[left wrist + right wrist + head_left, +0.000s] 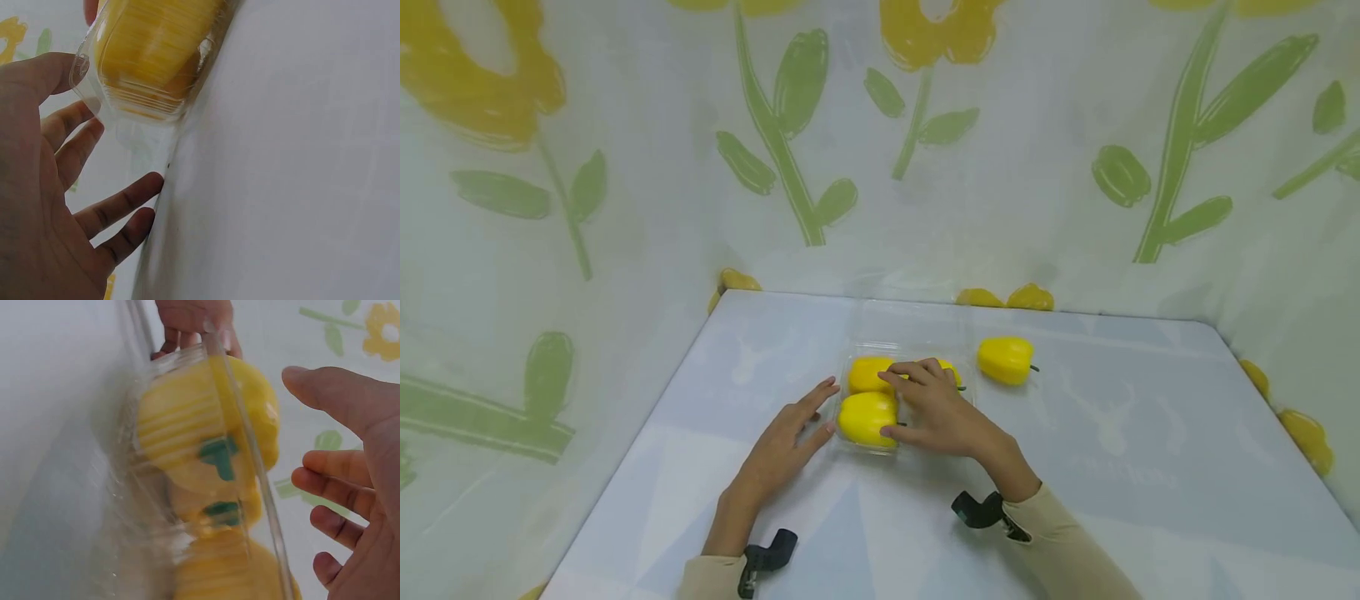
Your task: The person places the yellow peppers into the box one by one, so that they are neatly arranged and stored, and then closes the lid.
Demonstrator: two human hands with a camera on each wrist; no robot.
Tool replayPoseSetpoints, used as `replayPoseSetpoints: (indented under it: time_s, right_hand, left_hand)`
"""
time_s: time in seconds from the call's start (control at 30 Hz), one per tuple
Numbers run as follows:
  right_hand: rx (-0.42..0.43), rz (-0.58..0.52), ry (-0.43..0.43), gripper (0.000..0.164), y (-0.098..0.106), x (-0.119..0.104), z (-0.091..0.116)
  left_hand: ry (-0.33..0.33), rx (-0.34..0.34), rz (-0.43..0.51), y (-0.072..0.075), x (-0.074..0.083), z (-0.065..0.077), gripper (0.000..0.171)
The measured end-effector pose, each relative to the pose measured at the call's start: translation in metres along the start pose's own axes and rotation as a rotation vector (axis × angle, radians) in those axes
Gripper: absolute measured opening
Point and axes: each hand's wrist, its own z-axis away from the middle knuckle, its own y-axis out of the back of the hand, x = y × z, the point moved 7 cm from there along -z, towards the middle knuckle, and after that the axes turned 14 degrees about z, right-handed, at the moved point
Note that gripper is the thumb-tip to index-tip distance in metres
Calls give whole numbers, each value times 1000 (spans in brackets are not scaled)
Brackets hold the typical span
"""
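Three yellow bell peppers sit in a clear plastic clamshell box with its lid raised at the back. The front-left pepper and the back-left pepper show well; the right one is partly behind my right hand. My left hand is at the box's left side, fingers spread; in the left wrist view its thumb meets the clear rim. Over the box, my right hand holds nothing, its fingers loosely bent beside the peppers. Green stems show through the box wall in the right wrist view.
Another yellow bell pepper lies on the white patterned table, right of the box. Behind the table's back edge hangs a flower-print curtain. Each wrist carries a black device.
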Motion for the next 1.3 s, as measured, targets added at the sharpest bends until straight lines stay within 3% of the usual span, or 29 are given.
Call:
replayPoseSetpoints:
  time_s: [0.13, 0.5, 0.9, 1.3]
  right_hand:
    - [66, -57, -25, 67, 10, 9, 2]
    - [200, -52, -95, 61, 30, 37, 12]
    - [276, -51, -187, 58, 45, 73, 21]
    - [307, 28, -233, 58, 77, 103, 36]
  left_hand:
    - [6, -2, -8, 0, 1, 0, 59]
    - [-7, -8, -5, -1, 0, -2, 59]
    - [-39, -8, 10, -2, 0, -3, 58]
    - [-31, -7, 16, -1, -1, -1, 58]
